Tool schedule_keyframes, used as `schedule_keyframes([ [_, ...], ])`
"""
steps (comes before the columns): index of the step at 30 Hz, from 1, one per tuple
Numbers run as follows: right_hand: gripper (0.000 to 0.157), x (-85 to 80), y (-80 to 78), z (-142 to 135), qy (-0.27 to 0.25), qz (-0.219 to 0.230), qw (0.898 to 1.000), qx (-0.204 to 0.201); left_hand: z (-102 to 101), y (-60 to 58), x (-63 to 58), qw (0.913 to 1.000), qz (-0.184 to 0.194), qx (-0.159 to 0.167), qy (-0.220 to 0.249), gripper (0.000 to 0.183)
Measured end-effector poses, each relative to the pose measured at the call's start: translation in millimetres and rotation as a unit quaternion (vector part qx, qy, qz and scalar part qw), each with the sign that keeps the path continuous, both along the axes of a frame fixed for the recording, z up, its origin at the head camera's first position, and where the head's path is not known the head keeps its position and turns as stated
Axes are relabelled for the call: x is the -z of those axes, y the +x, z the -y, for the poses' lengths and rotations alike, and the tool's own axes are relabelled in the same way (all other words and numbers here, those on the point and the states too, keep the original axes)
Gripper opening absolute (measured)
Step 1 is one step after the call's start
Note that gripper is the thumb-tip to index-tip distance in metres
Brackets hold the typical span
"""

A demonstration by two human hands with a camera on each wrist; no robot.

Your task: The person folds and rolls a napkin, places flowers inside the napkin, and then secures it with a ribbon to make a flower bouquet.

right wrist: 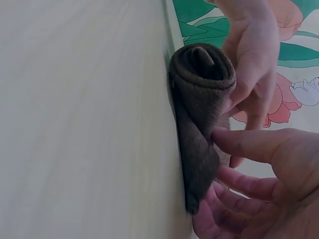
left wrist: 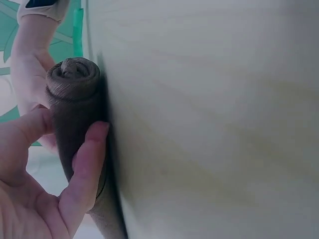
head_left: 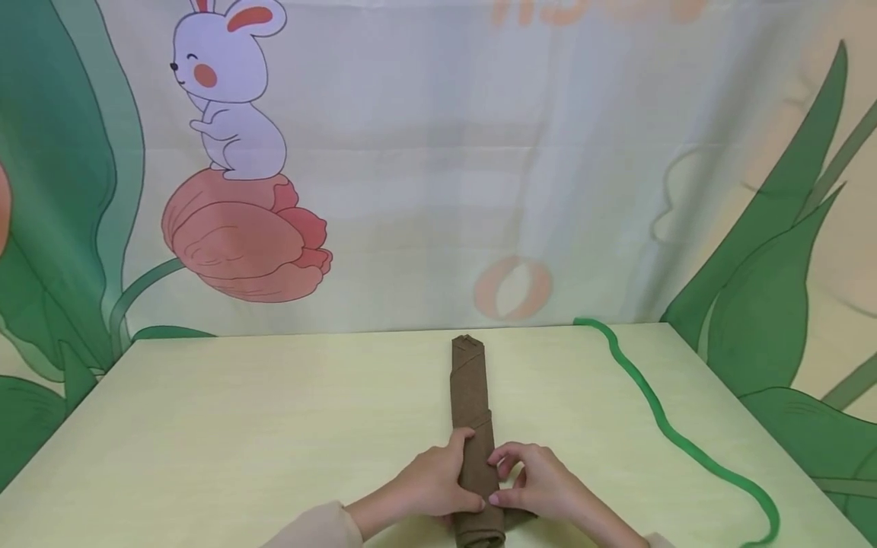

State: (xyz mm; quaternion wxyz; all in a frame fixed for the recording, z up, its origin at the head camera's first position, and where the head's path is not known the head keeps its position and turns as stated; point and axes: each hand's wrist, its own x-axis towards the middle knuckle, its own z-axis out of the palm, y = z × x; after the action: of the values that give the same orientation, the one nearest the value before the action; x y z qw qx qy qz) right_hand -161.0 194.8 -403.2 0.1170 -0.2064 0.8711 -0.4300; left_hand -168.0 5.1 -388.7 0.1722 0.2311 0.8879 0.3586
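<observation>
A long brown cloth [head_left: 471, 388], rolled into a narrow tube, lies lengthwise on the table with its far end near the back edge. My left hand [head_left: 438, 478] grips the roll from the left, thumb and fingers spread along it. On the opposite side, my right hand [head_left: 537, 479] has bent fingers and a thumb at the roll's right edge, pinching the cloth there. A loose flap [right wrist: 197, 169] sticks out from the roll beside the right fingers. The spiral near end of the roll [right wrist: 202, 64] shows in the right wrist view. Some right fingertips are hidden behind the cloth.
A wavy green strip [head_left: 674, 438] runs along the right side of the pale table [head_left: 240, 434]. Behind the table hangs a printed curtain [head_left: 397, 167] with a rabbit and flowers. More printed cloth flanks both sides.
</observation>
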Motion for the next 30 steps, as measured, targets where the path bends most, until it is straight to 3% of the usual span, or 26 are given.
schedule_keyframes([
  [5, 0.036, -1.9, -1.7, 7.8, -0.008, 0.009, 1.000, -0.013, -4.1, -0.7, -8.3, 0.9961, -0.076, -0.001, -0.045, 0.082],
  [9, 0.032, -3.1, -1.0, 10.2, -0.032, 0.030, 0.999, -0.016, -11.4, 2.0, -12.4, 0.9826, -0.153, 0.009, -0.105, 0.078],
  [13, 0.025, -3.3, -0.3, 7.5, -0.058, 0.034, 0.997, 0.029, -20.7, 7.2, -13.3, 0.9698, -0.192, 0.020, -0.149, 0.077],
  [17, 0.029, -2.9, 0.7, 2.2, -0.088, 0.029, 0.991, 0.093, -29.0, 12.1, -13.5, 0.9650, -0.195, 0.035, -0.172, 0.080],
  [21, 0.033, -3.4, 2.5, -3.9, -0.104, 0.024, 0.989, 0.102, -33.0, 14.7, -12.7, 0.9667, -0.188, 0.064, -0.161, 0.078],
  [25, 0.035, -3.4, 3.6, -9.4, -0.093, 0.019, 0.992, 0.088, -31.0, 11.8, -10.2, 0.9722, -0.169, 0.104, -0.125, 0.078],
  [28, 0.035, -2.3, 4.3, -12.4, -0.068, 0.013, 0.994, 0.087, -24.4, 6.5, -9.1, 0.9761, -0.137, 0.152, -0.073, 0.072],
  [30, 0.036, -0.9, 4.6, -14.2, -0.050, 0.009, 0.994, 0.093, -18.3, 2.5, -8.5, 0.9738, -0.123, 0.187, -0.039, 0.066],
])
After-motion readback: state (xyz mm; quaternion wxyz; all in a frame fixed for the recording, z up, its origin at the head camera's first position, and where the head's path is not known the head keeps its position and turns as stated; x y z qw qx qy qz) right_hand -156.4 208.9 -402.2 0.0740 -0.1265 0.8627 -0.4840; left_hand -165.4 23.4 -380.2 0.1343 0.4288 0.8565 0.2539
